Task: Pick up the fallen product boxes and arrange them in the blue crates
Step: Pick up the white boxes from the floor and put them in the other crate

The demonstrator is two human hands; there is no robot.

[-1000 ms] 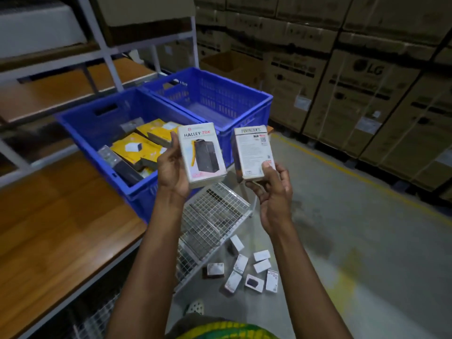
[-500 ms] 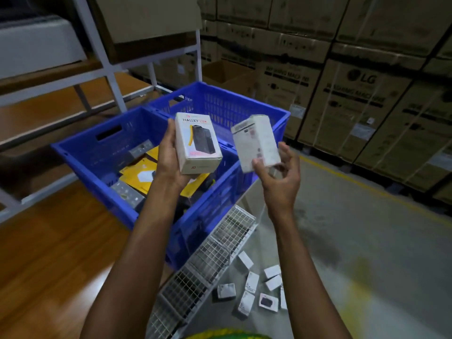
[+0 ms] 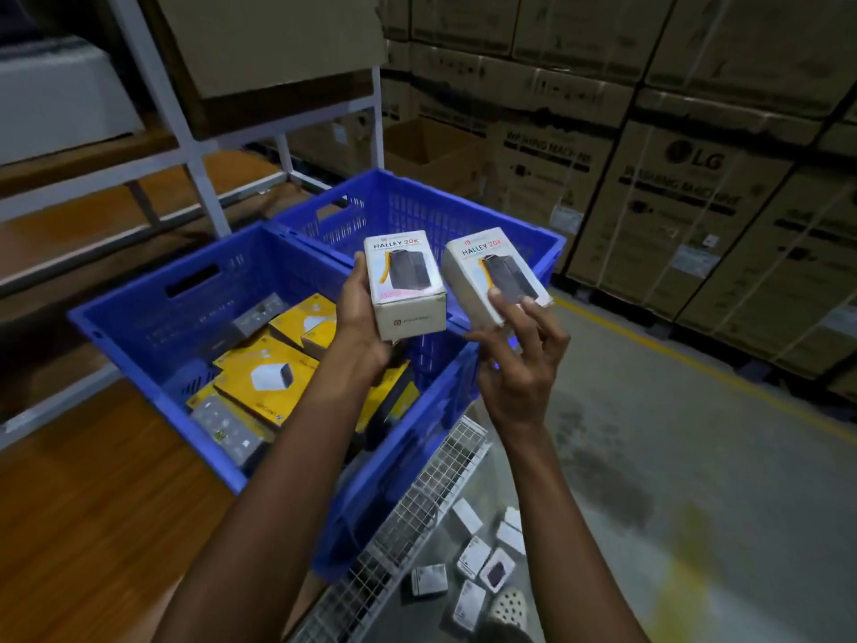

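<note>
My left hand (image 3: 359, 327) grips a white "Halley 20K" product box (image 3: 402, 280) upright over the near blue crate (image 3: 139, 336). My right hand (image 3: 519, 359) holds a second white Halley box (image 3: 487, 271), tilted, its printed front facing me, over the corner where the near crate meets the far blue crate (image 3: 463, 211). The near crate holds several yellow boxes (image 3: 264, 373) and grey boxes (image 3: 227, 424). What lies inside the far crate is hidden. Several small white boxes (image 3: 473, 556) lie fallen on the floor below.
Both crates sit on a wooden shelf (image 3: 92, 526) with a white metal frame (image 3: 204, 178). A wire mesh panel (image 3: 417, 503) hangs off the shelf edge. Stacked LG cartons (image 3: 686, 187) line the far side of the concrete aisle (image 3: 695, 457). A shoe (image 3: 508, 605) shows near the fallen boxes.
My right hand has turned its box so the printed front faces me instead of the back label. Both hands and the view have moved closer over the crates.
</note>
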